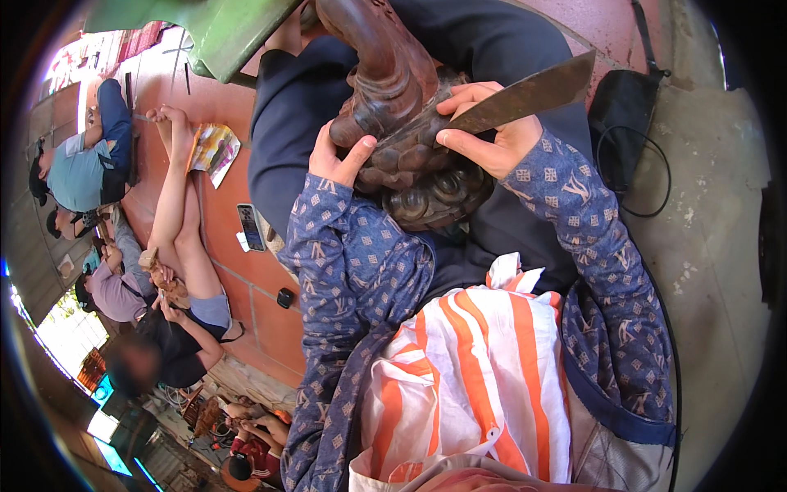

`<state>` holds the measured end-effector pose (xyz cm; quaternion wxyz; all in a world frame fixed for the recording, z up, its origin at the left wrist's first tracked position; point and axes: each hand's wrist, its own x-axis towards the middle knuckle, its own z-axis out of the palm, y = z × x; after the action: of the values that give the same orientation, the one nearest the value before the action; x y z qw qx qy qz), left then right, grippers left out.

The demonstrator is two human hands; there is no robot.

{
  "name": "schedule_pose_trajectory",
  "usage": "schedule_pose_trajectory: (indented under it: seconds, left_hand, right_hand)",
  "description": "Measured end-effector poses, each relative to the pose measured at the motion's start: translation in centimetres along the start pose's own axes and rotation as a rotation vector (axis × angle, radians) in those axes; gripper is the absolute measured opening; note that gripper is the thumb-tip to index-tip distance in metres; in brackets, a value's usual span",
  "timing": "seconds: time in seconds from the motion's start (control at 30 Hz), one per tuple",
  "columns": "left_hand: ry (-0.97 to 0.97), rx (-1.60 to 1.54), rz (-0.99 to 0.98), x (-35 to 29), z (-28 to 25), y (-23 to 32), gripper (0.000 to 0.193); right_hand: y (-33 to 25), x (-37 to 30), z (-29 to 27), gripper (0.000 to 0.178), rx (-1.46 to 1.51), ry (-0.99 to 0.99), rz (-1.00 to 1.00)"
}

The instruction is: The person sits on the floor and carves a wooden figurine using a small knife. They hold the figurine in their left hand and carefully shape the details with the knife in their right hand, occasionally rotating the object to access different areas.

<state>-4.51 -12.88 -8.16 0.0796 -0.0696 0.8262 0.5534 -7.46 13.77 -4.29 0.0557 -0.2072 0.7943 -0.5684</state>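
A dark brown carved wooden figure (389, 90), with a polished upper part and a scaly, rounded base, rests in my lap between my legs. At its left side my left hand (340, 160) is closed against the wood, the thumb lying on the surface and the other fingers partly hidden. My right hand (496, 139) pinches a flat, dull metal blade (537, 92) between thumb and fingers. The blade's wide end points up and right. Its narrow end lies at the carving's scaly part, where the fingers hide the exact contact.
On the red tiles to my left are a phone (251, 227), a small black case (285, 298) and a colourful sheet (215, 152). A green plastic chair (217, 33) stands at upper left. A black bag (627, 123) lies at right. Several people sit at left, one holding a wooden carving (168, 283).
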Motion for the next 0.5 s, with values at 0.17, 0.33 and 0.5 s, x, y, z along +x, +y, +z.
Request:
schedule_pose_trajectory:
  seconds: [0.17,0.33,0.5]
  left_hand:
    - [-0.006,-0.065,-0.018,0.0,0.1,0.0,0.047]
    - [-0.005,-0.053,-0.014,0.0,0.1,-0.2,0.047]
    - [-0.009,-0.053,0.002,0.1,0.0,-0.2,0.047]
  right_hand:
    - [-0.4,1.0,-0.5,0.014,-0.089,-0.147,0.062]
    - [-0.5,1.6,-0.8,0.015,-0.102,-0.201,0.04]
    - [0.4,1.8,-1.5,0.017,-0.034,-0.24,0.043]
